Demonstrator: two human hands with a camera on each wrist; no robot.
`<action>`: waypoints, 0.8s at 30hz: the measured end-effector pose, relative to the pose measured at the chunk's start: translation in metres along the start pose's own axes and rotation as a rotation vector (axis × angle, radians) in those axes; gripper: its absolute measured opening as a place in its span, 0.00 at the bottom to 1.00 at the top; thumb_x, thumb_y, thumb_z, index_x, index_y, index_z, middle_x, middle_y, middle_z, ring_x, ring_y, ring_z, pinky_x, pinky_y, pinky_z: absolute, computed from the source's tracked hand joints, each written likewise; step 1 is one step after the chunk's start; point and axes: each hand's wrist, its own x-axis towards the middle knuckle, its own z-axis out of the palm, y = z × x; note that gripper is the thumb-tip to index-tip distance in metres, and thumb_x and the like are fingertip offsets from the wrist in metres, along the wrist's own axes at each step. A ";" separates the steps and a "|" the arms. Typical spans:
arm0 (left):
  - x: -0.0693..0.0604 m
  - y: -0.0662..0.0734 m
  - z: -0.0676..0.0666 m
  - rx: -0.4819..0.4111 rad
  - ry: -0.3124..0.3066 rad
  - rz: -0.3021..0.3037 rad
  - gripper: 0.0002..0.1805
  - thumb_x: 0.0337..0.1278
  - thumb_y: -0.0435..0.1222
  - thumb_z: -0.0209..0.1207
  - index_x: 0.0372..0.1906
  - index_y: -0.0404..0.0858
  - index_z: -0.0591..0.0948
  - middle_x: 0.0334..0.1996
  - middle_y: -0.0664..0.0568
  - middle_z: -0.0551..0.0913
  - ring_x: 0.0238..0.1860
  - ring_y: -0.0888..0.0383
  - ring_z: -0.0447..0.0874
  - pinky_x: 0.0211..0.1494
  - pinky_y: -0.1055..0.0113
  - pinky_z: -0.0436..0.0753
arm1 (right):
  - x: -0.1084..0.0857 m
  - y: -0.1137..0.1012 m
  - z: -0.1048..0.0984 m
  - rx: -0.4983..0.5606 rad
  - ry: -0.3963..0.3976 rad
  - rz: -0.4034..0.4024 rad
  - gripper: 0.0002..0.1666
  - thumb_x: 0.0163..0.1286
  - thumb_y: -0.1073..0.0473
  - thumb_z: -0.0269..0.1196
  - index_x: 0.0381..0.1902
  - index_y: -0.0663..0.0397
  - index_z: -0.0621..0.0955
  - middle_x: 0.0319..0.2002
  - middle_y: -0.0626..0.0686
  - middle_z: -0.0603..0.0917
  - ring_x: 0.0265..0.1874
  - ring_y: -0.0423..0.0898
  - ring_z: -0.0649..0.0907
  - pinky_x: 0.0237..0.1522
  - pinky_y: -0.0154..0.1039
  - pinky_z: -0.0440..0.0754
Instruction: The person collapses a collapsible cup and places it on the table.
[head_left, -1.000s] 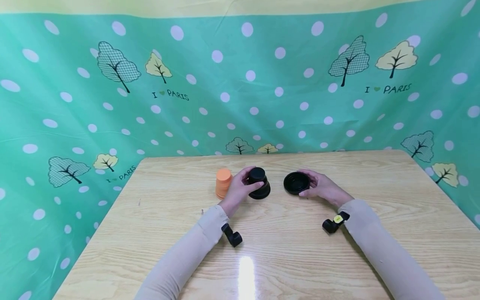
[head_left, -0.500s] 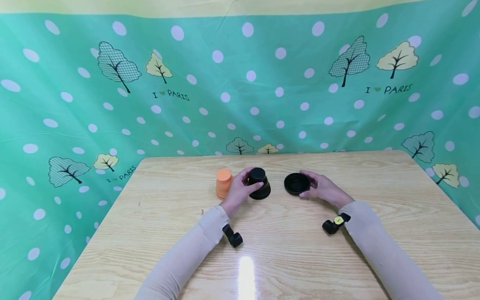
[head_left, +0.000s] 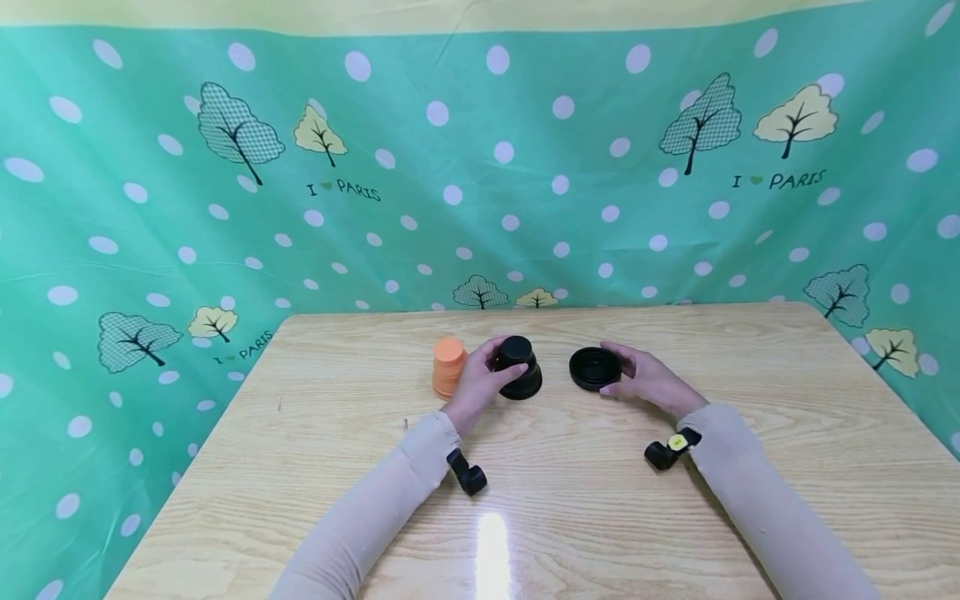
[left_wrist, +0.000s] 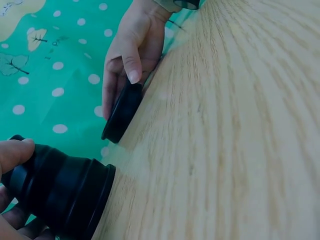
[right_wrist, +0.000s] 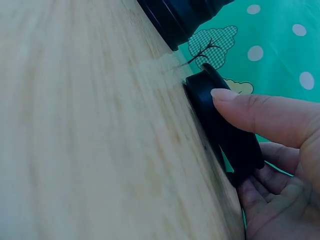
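Observation:
My left hand [head_left: 480,380] grips a black collapsible cup [head_left: 515,348], drawn out tall in steps, with its wide rim down on the table. In the left wrist view, the thumb lies across the narrow end of this cup [left_wrist: 62,185] and the fingers curl beneath. To the right, a flat black cup [head_left: 590,360] with concentric rings looks collapsed. My right hand [head_left: 648,377] pinches its right edge. The right wrist view shows the thumb on the side of this flat cup [right_wrist: 205,97], its fingers partly hidden. A small gap separates the two black cups.
An orange stepped cup [head_left: 447,358] stands just left of my left hand, partly covered by it. Both stand on a light wooden table [head_left: 570,492], with a green dotted cloth [head_left: 420,208] behind. A black camera mount [head_left: 468,475] hangs at my left wrist.

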 end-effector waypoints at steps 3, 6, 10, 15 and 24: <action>0.002 -0.003 0.000 -0.006 -0.002 0.000 0.28 0.54 0.29 0.64 0.61 0.34 0.72 0.59 0.42 0.75 0.62 0.48 0.70 0.67 0.57 0.66 | -0.001 0.000 0.000 0.005 -0.008 -0.012 0.52 0.56 0.64 0.70 0.71 0.69 0.53 0.71 0.68 0.53 0.70 0.64 0.54 0.69 0.56 0.49; 0.008 -0.011 0.000 -0.019 -0.002 0.003 0.28 0.54 0.30 0.64 0.61 0.36 0.72 0.58 0.43 0.75 0.62 0.49 0.70 0.67 0.57 0.67 | -0.001 -0.001 0.000 0.022 -0.015 -0.016 0.52 0.57 0.64 0.69 0.71 0.69 0.52 0.71 0.68 0.52 0.69 0.64 0.54 0.69 0.57 0.50; 0.015 -0.022 0.000 -0.026 -0.003 -0.001 0.28 0.53 0.33 0.66 0.61 0.40 0.73 0.58 0.47 0.76 0.61 0.52 0.71 0.66 0.58 0.68 | 0.000 0.000 0.001 0.045 -0.008 -0.004 0.51 0.58 0.64 0.68 0.71 0.70 0.52 0.71 0.68 0.53 0.69 0.63 0.55 0.69 0.56 0.50; 0.015 -0.022 0.000 0.000 0.000 0.017 0.27 0.53 0.35 0.67 0.60 0.42 0.74 0.57 0.50 0.77 0.60 0.54 0.72 0.65 0.59 0.68 | 0.001 -0.001 0.001 0.048 0.014 0.004 0.49 0.59 0.65 0.67 0.71 0.70 0.53 0.71 0.68 0.54 0.69 0.63 0.55 0.69 0.55 0.51; 0.014 -0.016 -0.001 0.032 0.003 0.000 0.27 0.52 0.37 0.67 0.60 0.44 0.74 0.57 0.52 0.77 0.61 0.56 0.71 0.67 0.60 0.66 | 0.000 -0.005 0.004 0.009 0.064 0.023 0.45 0.62 0.63 0.65 0.70 0.69 0.56 0.70 0.67 0.57 0.68 0.63 0.58 0.68 0.55 0.54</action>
